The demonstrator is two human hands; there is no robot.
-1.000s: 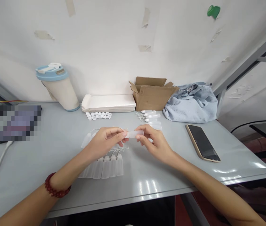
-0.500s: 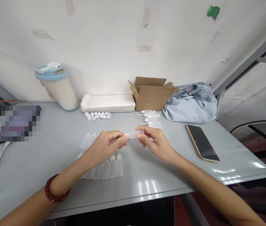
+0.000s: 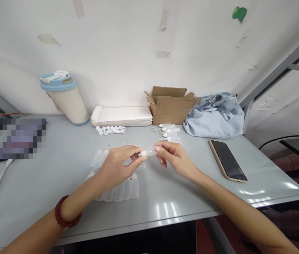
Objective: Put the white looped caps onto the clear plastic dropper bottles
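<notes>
A small translucent plastic dropper bottle (image 3: 151,151) lies level between my hands, above the table. My right hand (image 3: 175,157) pinches its base end between thumb and fingers. At the white cap end, the thumb and fingertips of my left hand (image 3: 119,162) close around the cap (image 3: 144,153). Beneath and beside my left hand are rows of similar bottles (image 3: 126,189) with thin strings, some hidden by the hand and wrist. Farther back, more capped bottles with strings (image 3: 171,130) lie on their sides. A pile of small white caps (image 3: 111,130) sits to their left.
A stack of white padded envelopes (image 3: 123,115) and an open cardboard box (image 3: 174,110) stand by the wall. The blue-lidded cup (image 3: 66,100) is at back left, a blue cloth bag (image 3: 215,118) at back right. A phone (image 3: 228,160) lies right; a blurred-out device (image 3: 19,139) charges left.
My left fingers have loosened and shifted on the bottle's cap end, so the white cap now shows. My right hand keeps its hold at the base end.
</notes>
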